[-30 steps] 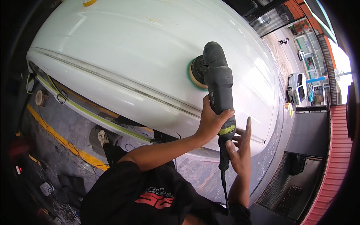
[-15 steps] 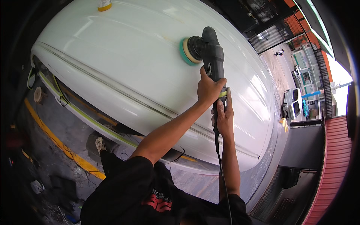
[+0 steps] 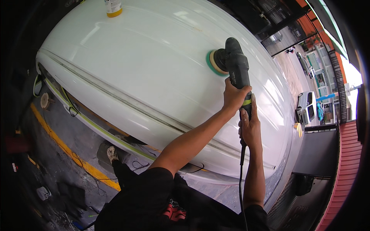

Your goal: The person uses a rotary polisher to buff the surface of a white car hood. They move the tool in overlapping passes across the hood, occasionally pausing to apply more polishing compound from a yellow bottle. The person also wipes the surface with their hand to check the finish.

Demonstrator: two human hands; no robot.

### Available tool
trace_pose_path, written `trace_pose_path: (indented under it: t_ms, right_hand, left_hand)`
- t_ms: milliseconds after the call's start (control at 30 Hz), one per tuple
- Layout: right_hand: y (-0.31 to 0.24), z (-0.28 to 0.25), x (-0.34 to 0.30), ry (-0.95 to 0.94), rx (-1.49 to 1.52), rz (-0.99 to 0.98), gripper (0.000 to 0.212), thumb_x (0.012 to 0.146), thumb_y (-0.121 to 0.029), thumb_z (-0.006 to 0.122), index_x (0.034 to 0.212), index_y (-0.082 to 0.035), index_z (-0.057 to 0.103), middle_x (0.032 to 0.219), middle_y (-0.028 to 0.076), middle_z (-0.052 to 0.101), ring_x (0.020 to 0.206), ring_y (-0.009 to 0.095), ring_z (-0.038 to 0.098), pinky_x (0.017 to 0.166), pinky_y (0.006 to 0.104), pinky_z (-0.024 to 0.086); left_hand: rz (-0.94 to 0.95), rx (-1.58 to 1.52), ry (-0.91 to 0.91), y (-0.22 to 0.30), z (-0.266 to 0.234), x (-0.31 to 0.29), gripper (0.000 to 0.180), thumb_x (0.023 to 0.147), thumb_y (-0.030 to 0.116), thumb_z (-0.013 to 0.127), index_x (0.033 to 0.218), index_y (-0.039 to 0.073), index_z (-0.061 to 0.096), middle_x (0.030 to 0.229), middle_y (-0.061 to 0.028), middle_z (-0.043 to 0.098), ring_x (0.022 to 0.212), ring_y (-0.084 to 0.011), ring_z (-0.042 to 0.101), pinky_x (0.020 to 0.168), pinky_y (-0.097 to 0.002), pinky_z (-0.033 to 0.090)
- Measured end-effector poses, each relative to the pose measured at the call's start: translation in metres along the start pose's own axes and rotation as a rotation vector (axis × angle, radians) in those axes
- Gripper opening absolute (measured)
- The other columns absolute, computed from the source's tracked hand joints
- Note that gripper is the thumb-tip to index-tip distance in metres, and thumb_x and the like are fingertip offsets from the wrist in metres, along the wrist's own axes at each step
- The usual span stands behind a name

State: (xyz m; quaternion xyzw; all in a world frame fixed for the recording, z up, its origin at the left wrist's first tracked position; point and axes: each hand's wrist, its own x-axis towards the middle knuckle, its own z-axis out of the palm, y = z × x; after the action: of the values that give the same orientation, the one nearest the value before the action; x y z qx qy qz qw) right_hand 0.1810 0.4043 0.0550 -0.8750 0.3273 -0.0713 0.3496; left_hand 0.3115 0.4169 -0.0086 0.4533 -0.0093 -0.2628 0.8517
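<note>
Both my hands hold a black car polisher [image 3: 236,63] over the white roof [image 3: 146,73] of a vehicle. My left hand [image 3: 235,94] is wrapped around its body, just behind the head. Farther back, my right hand [image 3: 251,127] closes around the rear handle, near a yellow-green band. The round foam pad [image 3: 217,63], green with a cream layer, faces left and down against the roof; its contact edge is partly hidden. A black power cord [image 3: 241,165] hangs from the handle down past my right forearm.
At the roof's far left stands a bottle [image 3: 114,9] with a yellow base. A roof channel [image 3: 115,90] runs along the near side. Below left are a yellow floor line [image 3: 73,154], a round wooden piece [image 3: 46,101] and loose cables. Parked vehicles [image 3: 306,107] stand outside at right.
The polisher, with both hands on it, appears farther right and slightly lower in the picture. The whole view has also shifted, with the bottle showing more fully. My grip looks the same.
</note>
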Motion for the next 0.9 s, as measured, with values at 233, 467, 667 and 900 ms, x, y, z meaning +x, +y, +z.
trace_pose_path:
  t_ms: [233, 467, 667, 900]
  right_hand:
    - [-0.027, 0.027, 0.012, -0.075, -0.023, -0.050, 0.069, 0.112, -0.032, 0.056, 0.171, -0.026, 0.021, 0.069, 0.012, 0.061, 0.054, 0.023, 0.059, 0.055, 0.0402, 0.050]
    - [-0.092, 0.083, 0.088, -0.231, -0.097, -0.394, 0.063, 0.110, -0.034, 0.055, 0.166, -0.019, 0.031, 0.077, 0.025, 0.070, 0.072, 0.044, 0.071, 0.071, 0.0522, 0.053]
    - [-0.098, 0.094, 0.060, -0.198, 0.007, -0.453, 0.065, 0.107, -0.029, 0.058, 0.164, -0.011, 0.032, 0.079, 0.023, 0.070, 0.070, 0.043, 0.071, 0.063, 0.0534, 0.056]
    - [0.005, 0.005, -0.016, -0.145, 0.050, -0.132, 0.073, 0.106, -0.023, 0.063, 0.168, -0.026, 0.027, 0.099, 0.029, 0.073, 0.088, 0.050, 0.072, 0.076, 0.0558, 0.053]
  left_hand:
    - [0.138, 0.082, 0.033, 0.032, -0.044, 0.003, 0.105, 0.080, 0.027, 0.083, 0.156, -0.009, 0.021, 0.127, -0.0282, 0.061, 0.114, -0.0386, 0.067, 0.100, -0.0404, 0.055]
    - [1.217, 1.380, 0.279, 0.192, -0.191, 0.121, 0.072, 0.089, 0.046, 0.078, 0.149, 0.013, 0.055, 0.152, -0.0252, 0.047, 0.142, -0.0439, 0.045, 0.114, -0.0553, 0.040]
    - [0.941, 1.468, -0.221, 0.233, -0.188, 0.159, 0.056, 0.093, 0.049, 0.071, 0.132, 0.009, 0.068, 0.144, -0.0181, 0.063, 0.143, -0.0440, 0.048, 0.121, -0.0494, 0.036]
    - [1.070, 1.489, -0.506, 0.114, -0.070, 0.114, 0.048, 0.090, 0.047, 0.072, 0.121, 0.011, 0.071, 0.140, -0.0106, 0.069, 0.148, -0.0422, 0.046, 0.125, -0.0576, 0.024]
